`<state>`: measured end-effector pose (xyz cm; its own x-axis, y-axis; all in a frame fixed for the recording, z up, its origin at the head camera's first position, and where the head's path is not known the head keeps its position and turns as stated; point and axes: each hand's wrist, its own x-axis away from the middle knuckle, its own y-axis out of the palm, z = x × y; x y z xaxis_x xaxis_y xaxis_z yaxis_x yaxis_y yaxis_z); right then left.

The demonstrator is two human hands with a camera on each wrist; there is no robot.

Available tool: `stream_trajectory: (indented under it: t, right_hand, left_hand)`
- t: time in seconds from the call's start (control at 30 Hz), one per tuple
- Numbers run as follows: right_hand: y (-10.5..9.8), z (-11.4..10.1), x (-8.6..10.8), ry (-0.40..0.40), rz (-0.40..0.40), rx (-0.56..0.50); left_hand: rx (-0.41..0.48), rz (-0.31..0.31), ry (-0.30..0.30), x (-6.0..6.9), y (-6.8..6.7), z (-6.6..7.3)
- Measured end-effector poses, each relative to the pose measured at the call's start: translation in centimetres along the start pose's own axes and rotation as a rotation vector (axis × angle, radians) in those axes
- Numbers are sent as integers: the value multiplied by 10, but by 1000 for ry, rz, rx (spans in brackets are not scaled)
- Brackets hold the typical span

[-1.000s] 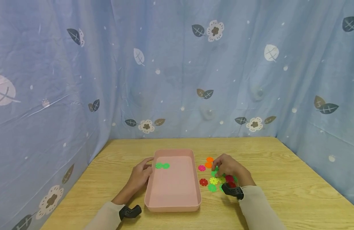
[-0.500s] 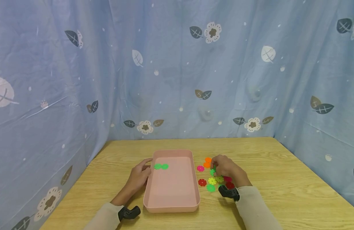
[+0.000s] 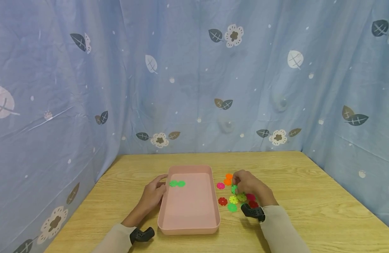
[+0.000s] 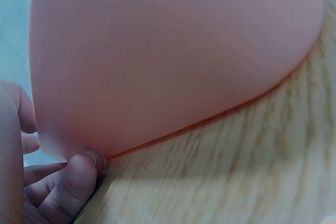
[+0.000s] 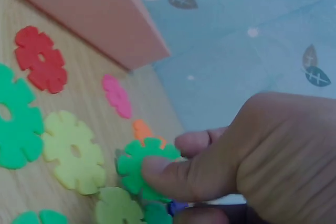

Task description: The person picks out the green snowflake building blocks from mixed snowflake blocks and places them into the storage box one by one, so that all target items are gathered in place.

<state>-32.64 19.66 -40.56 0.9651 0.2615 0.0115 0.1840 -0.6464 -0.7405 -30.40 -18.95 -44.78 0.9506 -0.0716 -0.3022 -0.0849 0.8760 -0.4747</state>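
A pink tray (image 3: 188, 207) stands on the table with two green notched discs (image 3: 177, 183) lying inside at its back left. My left hand (image 3: 152, 195) rests at the tray's left side; in the left wrist view its fingers (image 4: 79, 179) touch the tray wall (image 4: 157, 56) low down. Right of the tray, my right hand (image 3: 249, 183) is over a scatter of discs. The right wrist view shows its thumb on a green disc (image 5: 136, 163), pinching it, with the other fingers partly hidden behind.
Loose discs lie around the right hand: red (image 3: 222, 201), yellow (image 3: 233, 199), green (image 3: 232, 207), pink (image 3: 221, 185) and orange (image 3: 227, 181). A blue patterned curtain (image 3: 188, 88) hangs behind the wooden table (image 3: 308, 196) and along its sides.
The right hand has closed its fingers on a green disc and shifted slightly. My left hand has kept its place at the tray, and the view has moved a little.
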Motion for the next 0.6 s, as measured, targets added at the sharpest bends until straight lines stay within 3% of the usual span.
stream_trajectory:
  t: [0.2,0.6]
  right_hand:
    - [-10,4,1,-136,-24,-191]
    - [-15,-18,-6,-288,49,-259]
  left_hand:
    - [6,3,1,0,0,0]
    - [8,6,18,1,2,-1]
